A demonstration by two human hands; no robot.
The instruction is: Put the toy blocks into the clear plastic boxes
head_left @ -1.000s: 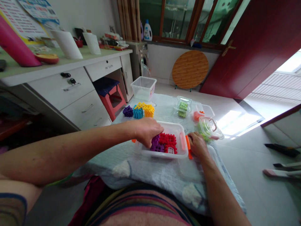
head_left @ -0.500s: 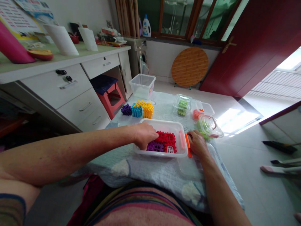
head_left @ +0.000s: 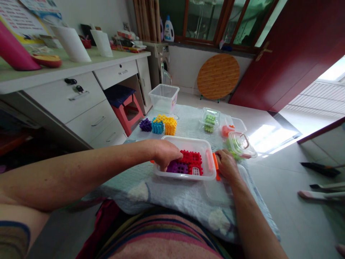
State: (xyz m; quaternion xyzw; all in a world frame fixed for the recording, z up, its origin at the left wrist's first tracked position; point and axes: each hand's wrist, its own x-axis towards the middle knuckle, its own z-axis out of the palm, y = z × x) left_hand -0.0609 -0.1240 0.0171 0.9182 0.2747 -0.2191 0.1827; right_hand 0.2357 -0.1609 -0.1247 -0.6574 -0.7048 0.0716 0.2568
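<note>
Held white-plastic box's (head_left: 172, 177) orange latch (head_left: 215, 162) in right grip (head_left: 228, 163) near counter's (head_left: 175, 194) right edge; couldn't tell left grip (head_left: 165, 153); risked tipping by tugging.

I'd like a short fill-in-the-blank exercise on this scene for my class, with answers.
1. The left hand dips into the tub, which holds purple blocks and ____ blocks.
2. The clip beside the right hand is ____.
3. Between the dark purple blocks and the yellow blocks sit ____ blocks.

Missing words: red; orange; blue.
</note>
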